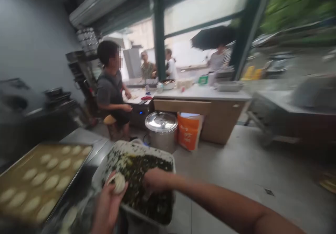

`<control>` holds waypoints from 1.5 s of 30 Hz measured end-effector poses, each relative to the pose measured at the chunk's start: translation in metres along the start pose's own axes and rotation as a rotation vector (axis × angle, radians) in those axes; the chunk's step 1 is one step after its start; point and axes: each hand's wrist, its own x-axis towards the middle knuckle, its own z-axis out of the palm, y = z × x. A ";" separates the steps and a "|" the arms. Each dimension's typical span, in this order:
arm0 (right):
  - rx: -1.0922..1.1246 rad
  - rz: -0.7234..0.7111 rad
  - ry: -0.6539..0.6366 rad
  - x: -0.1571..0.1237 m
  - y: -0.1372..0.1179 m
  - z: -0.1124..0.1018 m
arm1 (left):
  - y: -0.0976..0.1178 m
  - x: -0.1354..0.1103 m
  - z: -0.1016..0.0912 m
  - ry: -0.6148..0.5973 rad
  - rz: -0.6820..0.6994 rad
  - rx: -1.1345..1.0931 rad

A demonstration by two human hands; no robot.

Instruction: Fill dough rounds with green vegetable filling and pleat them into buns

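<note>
My left hand [109, 202] is curled round a small white piece of dough [118, 184], held just over the near left rim of a white tub [168, 157]. The tub is full of dark green chopped filling [141, 181]. My right hand [154, 179] reaches across into that filling with its fingers closed; what they grip is hidden and blurred. To the left lies a metal baking tray [15, 167] carrying several pale flat dough rounds [51, 182] in rows.
A person in a grey shirt [110, 87] stands by a white counter [204, 92] at the back. A lidded steel pot [161, 129] and an orange sack [189, 130] sit on the floor. More people stand outside the window. Dark racks line the left wall.
</note>
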 end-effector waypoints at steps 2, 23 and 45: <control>0.240 -0.060 -0.056 0.002 0.012 -0.010 | -0.004 0.006 -0.018 0.030 -0.052 -0.244; 0.379 0.075 0.021 0.000 0.057 -0.040 | -0.029 0.037 -0.007 0.068 -0.111 -0.288; -0.385 -0.162 0.289 -0.011 -0.013 -0.070 | -0.035 0.030 0.026 -0.100 -0.269 -0.309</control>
